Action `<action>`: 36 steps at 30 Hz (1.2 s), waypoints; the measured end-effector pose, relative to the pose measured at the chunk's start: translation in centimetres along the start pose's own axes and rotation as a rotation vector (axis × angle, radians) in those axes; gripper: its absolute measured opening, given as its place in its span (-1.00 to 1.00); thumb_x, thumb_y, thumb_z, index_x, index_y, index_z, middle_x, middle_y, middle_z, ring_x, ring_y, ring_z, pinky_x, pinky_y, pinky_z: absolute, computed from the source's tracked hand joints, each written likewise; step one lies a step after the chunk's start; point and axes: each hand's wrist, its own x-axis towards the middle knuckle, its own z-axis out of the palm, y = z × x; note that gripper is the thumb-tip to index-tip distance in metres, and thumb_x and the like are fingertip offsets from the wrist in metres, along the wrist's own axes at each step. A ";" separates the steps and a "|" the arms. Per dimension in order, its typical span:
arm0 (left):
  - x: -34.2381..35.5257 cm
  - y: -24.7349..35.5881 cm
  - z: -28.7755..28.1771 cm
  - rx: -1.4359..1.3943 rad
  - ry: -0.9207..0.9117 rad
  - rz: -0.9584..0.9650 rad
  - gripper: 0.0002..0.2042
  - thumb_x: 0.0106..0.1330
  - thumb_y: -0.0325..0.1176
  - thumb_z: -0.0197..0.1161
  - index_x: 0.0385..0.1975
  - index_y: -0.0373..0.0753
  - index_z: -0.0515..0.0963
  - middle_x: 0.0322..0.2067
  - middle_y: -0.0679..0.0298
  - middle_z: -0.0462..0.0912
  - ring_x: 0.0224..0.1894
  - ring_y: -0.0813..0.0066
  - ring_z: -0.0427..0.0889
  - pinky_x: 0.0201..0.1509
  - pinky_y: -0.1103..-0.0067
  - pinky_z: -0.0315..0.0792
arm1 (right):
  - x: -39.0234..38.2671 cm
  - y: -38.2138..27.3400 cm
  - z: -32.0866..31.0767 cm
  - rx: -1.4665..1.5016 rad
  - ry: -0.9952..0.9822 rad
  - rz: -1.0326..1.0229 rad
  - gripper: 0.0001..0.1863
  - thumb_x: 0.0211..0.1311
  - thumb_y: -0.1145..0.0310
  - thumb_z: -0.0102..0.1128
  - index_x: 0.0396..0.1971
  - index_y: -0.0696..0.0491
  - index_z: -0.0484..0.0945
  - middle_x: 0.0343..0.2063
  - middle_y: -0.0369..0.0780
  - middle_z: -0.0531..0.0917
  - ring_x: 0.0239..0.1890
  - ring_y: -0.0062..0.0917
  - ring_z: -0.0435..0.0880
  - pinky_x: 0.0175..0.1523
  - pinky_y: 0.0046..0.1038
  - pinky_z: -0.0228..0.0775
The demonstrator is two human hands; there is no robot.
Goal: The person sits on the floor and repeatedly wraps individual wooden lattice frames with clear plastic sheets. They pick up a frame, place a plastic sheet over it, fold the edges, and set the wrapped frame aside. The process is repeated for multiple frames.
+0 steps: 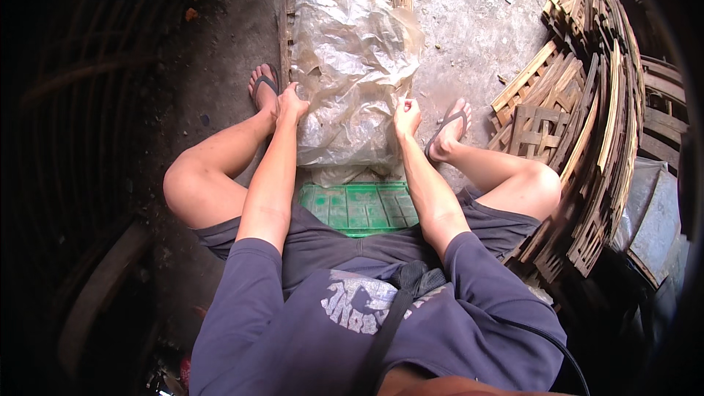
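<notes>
Sheet over the frame, long axis running away from the person; left hand and right hand, equally near, pinch its edges along the frame's left and right sides.

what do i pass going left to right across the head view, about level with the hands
sandaled left foot → left hand → crumpled plastic sheet → right hand → sandaled right foot → piled wooden slat panels
</notes>
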 end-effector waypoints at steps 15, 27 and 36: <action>-3.1 -0.1 -2.9 -0.093 0.158 -0.256 -0.42 -0.02 -0.34 0.21 0.11 -0.14 0.32 -0.01 0.05 0.50 0.08 0.10 0.45 0.15 0.36 0.31 | 0.5 -1.1 -1.9 -0.239 -0.165 0.082 -0.65 0.03 0.19 0.22 -0.24 0.08 0.45 -0.30 0.03 0.60 -0.18 -0.10 0.57 -0.08 -0.21 0.35; -4.2 -0.1 -3.3 -0.060 0.004 -0.454 -0.61 -0.09 -0.32 0.23 -0.21 -0.33 0.58 -0.11 0.00 0.57 -0.01 0.19 0.54 0.02 0.42 0.42 | 5.8 -8.4 -0.2 -0.224 -0.027 -0.441 -0.50 0.08 0.25 0.16 0.02 0.13 0.32 -0.15 0.11 0.46 -0.03 -0.03 0.43 0.06 -0.21 0.27; 0.5 -9.9 3.4 -0.262 0.017 -0.611 -0.79 -0.05 -0.31 0.15 -0.55 -0.32 0.63 -0.46 0.02 0.65 -0.21 0.17 0.63 -0.04 0.41 0.44 | 13.4 -19.9 3.4 -0.434 -0.214 -0.370 -0.69 0.09 0.13 0.15 -0.20 -0.04 0.56 -0.29 -0.03 0.62 -0.16 -0.15 0.60 -0.10 -0.19 0.41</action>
